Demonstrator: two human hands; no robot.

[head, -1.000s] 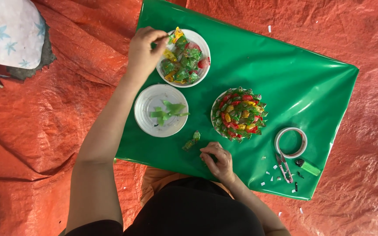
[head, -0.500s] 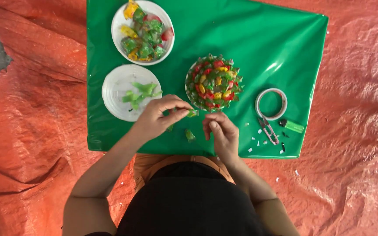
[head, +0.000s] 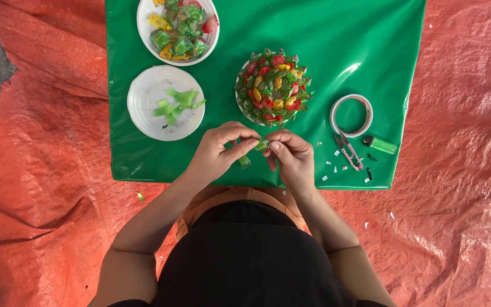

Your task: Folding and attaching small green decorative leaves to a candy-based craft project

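Pinching one small green candy (head: 262, 144) between them, the left hand (head: 217, 152) and right hand (head: 291, 156) meet over the green sheet's (head: 370, 51) near edge, fingertips closed on its ends, seemingly to work the wrapper. A candy dome (head: 272, 86) sits just beyond.

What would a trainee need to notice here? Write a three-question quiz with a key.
1. True or false: both hands pinch one small green wrapped candy.
2. Which plate holds only green scraps: A, the upper plate, or B, the lower plate?
3. What lies just right of the tape roll and snips?

Key: 1 true, left hand and right hand. 2 B. 3 a green lighter.
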